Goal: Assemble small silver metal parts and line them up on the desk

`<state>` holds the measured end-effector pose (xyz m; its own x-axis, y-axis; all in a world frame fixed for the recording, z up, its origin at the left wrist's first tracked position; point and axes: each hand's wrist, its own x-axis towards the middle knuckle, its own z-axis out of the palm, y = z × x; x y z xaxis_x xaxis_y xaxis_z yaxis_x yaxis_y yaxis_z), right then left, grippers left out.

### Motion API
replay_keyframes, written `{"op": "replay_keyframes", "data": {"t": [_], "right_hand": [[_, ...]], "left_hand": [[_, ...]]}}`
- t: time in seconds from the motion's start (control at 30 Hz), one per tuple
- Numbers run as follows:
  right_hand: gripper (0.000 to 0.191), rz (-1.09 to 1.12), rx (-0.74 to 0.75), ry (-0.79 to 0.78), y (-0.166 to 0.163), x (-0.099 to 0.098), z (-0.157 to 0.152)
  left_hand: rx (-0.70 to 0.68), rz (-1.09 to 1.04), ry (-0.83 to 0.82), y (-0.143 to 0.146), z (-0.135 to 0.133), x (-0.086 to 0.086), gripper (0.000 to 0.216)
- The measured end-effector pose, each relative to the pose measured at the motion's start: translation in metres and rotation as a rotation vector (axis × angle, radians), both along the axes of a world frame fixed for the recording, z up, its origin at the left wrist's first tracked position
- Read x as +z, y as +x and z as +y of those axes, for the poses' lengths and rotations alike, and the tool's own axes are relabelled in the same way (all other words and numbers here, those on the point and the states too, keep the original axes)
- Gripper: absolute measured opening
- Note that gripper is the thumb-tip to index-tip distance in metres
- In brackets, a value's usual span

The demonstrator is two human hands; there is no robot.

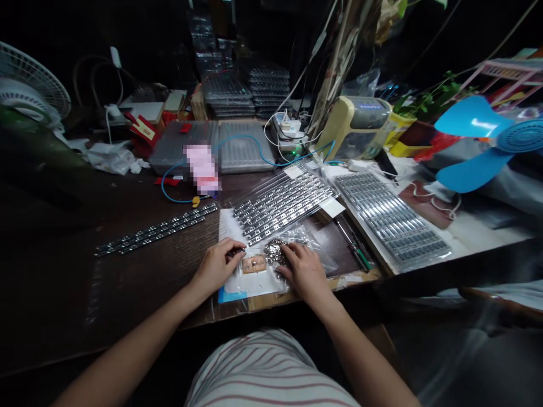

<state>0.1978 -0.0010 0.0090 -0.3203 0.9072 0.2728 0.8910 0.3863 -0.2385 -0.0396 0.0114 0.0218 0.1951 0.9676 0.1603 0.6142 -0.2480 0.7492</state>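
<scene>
My left hand (pixel 218 261) is closed, with thumb and fingertips pinched round a small dark metal piece (pixel 237 251) that is mostly hidden. Just right of it, a small wooden block (pixel 253 264) with a shiny bit on top lies on a white sheet (pixel 254 285). My right hand (pixel 304 268) rests at a heap of small shiny metal parts (pixel 274 250), thumb and fingers apart, fingertips touching the heap's right side. Beyond both hands is a clear plastic tray (pixel 284 203) with rows of shiny metal strips or parts.
Strips of metal pieces (pixel 156 229) lie on the dark table to the left. Another filled tray (pixel 394 220) stands at the right, with pens (pixel 354 246) beside it. A blue fan (pixel 483 141), a cream-coloured machine (pixel 356 127) and stacked trays (pixel 248 147) stand farther back.
</scene>
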Motion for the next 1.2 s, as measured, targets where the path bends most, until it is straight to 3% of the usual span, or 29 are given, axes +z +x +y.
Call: {"op": "replay_keyframes", "data": {"t": [0.2, 0.5, 0.87, 1.07, 1.2], "right_hand": [[0.011, 0.159, -0.032, 0.021, -0.008, -0.017, 0.007], [0.016, 0.357, -0.042, 0.127, -0.014, -0.022, 0.014], [0.014, 0.427, -0.007, 0.074, -0.011, -0.021, 0.013], [0.010, 0.495, 0.039, 0.036, -0.025, -0.011, 0.009], [0.008, 0.330, 0.108, -0.006, -0.047, -0.010, 0.005]], "left_hand": [[0.000, -0.003, 0.036, 0.011, -0.008, -0.017, 0.012], [-0.048, 0.012, 0.100, 0.015, -0.018, -0.023, 0.014], [-0.057, 0.118, 0.122, 0.020, -0.019, -0.023, 0.013], [-0.010, -0.038, 0.105, 0.018, -0.015, -0.020, 0.012], [0.074, -0.124, 0.120, 0.016, -0.011, -0.018, 0.011]]}}
